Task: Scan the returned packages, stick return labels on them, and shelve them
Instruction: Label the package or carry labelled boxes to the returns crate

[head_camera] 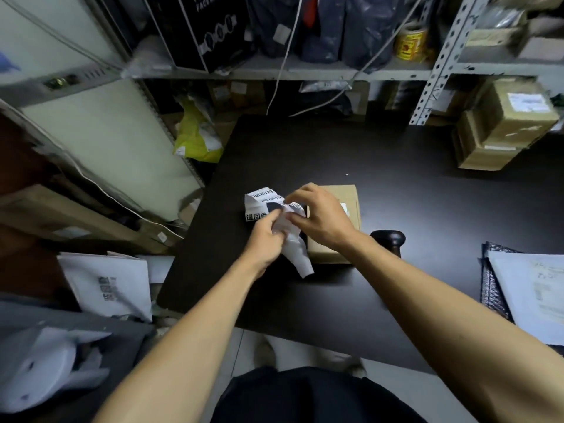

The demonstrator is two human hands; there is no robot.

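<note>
At the far left a white device (39,361) lies low on a grey surface, with a white mailer (113,285) printed with a black code just beyond it. Higher up, a yellow bag (195,138) sits on the floor beside the shelving (305,71).

The dark table (396,184) fills the middle. Above it the left hand (265,239) pinches a crumpled strip of white labels (262,203), thumb and curled fingers gripping the paper; a loose tail of backing (300,257) hangs down below the hand. The strip carries bold black characters. The right hand (317,218) meets it from the other side, fingertips pinching the same strip at its edge, right where the two hands come together. Whether one label is being peeled free cannot be told.

Just under and behind the right hand, a small brown box (341,203) rests on the table, partly hidden by the hand and wrist. Near the box, to its right, stands a dark knob-topped stamp (389,239).

At the right edge a black mailer (494,288) with white paper (531,294) on top lies on the table. Further back, stacked cardboard boxes (500,123) sit on the shelf frame, and a yellow tape roll (410,41) stands on the upper shelf.
</note>
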